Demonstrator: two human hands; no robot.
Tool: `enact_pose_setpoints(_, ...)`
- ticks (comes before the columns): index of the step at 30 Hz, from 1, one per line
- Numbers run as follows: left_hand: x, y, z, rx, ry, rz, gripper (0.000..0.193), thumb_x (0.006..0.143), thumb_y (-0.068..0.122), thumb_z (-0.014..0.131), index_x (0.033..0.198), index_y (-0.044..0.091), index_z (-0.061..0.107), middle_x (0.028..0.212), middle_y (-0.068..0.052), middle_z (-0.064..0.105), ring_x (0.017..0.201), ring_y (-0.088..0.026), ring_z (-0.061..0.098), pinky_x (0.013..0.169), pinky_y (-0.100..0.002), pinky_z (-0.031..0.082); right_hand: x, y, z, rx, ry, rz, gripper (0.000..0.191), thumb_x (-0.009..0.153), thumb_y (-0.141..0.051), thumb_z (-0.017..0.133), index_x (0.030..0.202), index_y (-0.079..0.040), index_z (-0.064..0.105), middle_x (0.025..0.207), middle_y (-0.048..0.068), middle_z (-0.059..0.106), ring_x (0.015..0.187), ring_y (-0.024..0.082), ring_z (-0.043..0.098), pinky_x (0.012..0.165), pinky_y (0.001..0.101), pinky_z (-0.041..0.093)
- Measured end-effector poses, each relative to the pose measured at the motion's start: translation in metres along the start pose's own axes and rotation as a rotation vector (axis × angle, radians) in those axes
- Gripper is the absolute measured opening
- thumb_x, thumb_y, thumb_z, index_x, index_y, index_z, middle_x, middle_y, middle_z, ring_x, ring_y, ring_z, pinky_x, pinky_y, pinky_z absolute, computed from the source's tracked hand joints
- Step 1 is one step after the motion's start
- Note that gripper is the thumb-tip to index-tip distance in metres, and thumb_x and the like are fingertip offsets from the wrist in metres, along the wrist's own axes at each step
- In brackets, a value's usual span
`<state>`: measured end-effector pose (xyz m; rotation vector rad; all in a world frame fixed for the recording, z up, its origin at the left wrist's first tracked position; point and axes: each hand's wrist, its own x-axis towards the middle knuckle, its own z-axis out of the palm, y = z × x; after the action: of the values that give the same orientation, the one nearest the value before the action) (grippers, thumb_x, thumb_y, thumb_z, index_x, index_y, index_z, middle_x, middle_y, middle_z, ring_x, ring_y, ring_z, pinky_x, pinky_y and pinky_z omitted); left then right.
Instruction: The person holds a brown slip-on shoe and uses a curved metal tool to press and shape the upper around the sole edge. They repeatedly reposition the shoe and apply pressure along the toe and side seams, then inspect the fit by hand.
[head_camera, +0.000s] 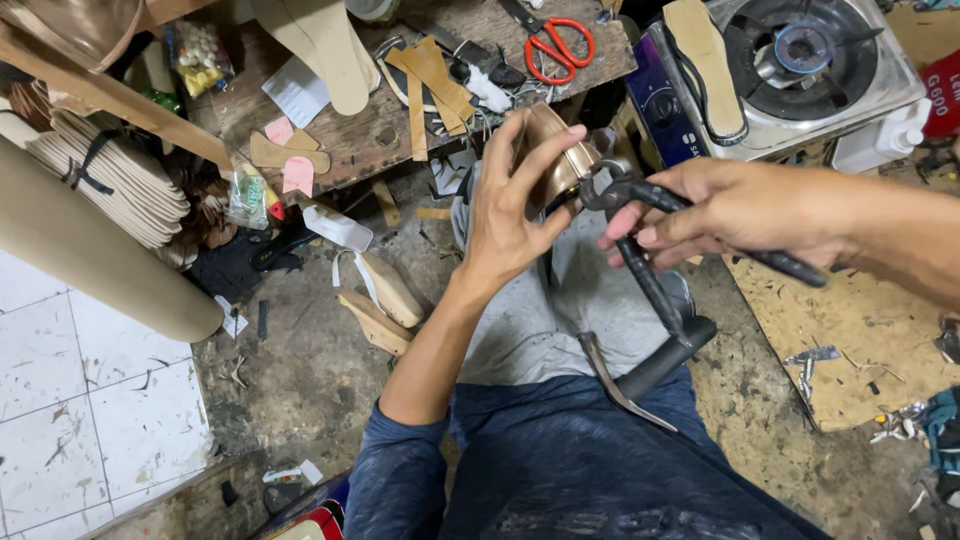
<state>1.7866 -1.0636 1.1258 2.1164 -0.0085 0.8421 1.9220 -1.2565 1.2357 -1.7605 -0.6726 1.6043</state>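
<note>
My left hand (512, 205) is wrapped around a bronze-coloured shoe (556, 160) held over my lap, thumb and fingers curled on its top. My right hand (722, 208) grips black lasting pincers (640, 205) whose jaws bite the shoe's edge at its right side. A black-handled hammer (650, 375) lies across my lap on the grey cloth (530, 330), its metal claw pointing lower left.
A wooden workbench (350, 130) ahead holds tan insole cutouts, red-handled scissors (558, 45) and scraps. A gas stove (800, 60) with an insole on it stands at upper right. A cardboard roll (90, 250) and stacked soles sit left; wooden heels (385, 300) lie on the dirty floor.
</note>
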Motion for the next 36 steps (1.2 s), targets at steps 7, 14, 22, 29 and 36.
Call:
enact_pose_setpoints(7, 0.003, 0.0, 0.007, 0.006, -0.051, 0.017, 0.079, 0.077, 0.012, 0.088, 0.146, 0.031, 0.056, 0.155, -0.02, 0.042, 0.141, -0.041, 0.05, 0.119, -0.046, 0.045, -0.015, -0.054, 0.009, -0.348, 0.192, 0.372, 0.033, 0.104, -0.027, 0.057, 0.121, 0.0, 0.057, 0.093, 0.008, 0.071, 0.088, 0.019, 0.072, 0.086, 0.0389, 0.058)
enact_pose_setpoints(14, 0.019, -0.018, -0.014, -0.086, 0.044, -0.011, 0.082, 0.072, 0.009, 0.09, 0.145, 0.025, 0.057, 0.151, -0.017, 0.046, 0.141, -0.036, 0.052, 0.12, -0.042, 0.046, 0.01, -0.04, 0.041, -0.702, 0.531, -0.273, 0.035, 0.105, -0.028, 0.054, 0.122, 0.001, 0.05, 0.077, 0.018, 0.061, 0.067, 0.034, 0.062, 0.063, 0.0476, 0.052)
enact_pose_setpoints(22, 0.024, -0.04, -0.02, -0.08, 0.097, 0.012, 0.077, 0.073, 0.002, 0.087, 0.142, 0.019, 0.059, 0.151, -0.016, 0.045, 0.146, -0.037, 0.048, 0.123, -0.041, 0.044, 0.088, 0.018, 0.075, -0.484, 0.824, -0.571, 0.026, 0.106, -0.018, 0.055, 0.112, 0.005, 0.045, 0.083, 0.028, 0.058, 0.074, 0.047, 0.058, 0.067, 0.053, 0.046)
enact_pose_setpoints(29, 0.023, -0.044, -0.021, -0.121, 0.101, -0.022, 0.076, 0.073, 0.002, 0.084, 0.143, 0.018, 0.058, 0.151, -0.015, 0.047, 0.143, -0.035, 0.051, 0.123, -0.041, 0.045, 0.066, 0.014, 0.037, -0.611, 0.533, -0.602, 0.027, 0.102, -0.024, 0.059, 0.109, 0.002, 0.055, 0.095, 0.021, 0.067, 0.093, 0.038, 0.067, 0.082, 0.0467, 0.051)
enact_pose_setpoints(36, 0.019, -0.039, -0.017, -0.099, 0.095, -0.014, 0.073, 0.077, 0.007, 0.088, 0.143, 0.019, 0.058, 0.152, -0.016, 0.044, 0.143, -0.036, 0.051, 0.12, -0.041, 0.047, 0.038, -0.029, 0.031, -0.713, 0.446, -0.364, 0.031, 0.1, -0.031, 0.058, 0.111, -0.002, 0.057, 0.091, 0.018, 0.069, 0.088, 0.032, 0.071, 0.078, 0.0461, 0.054)
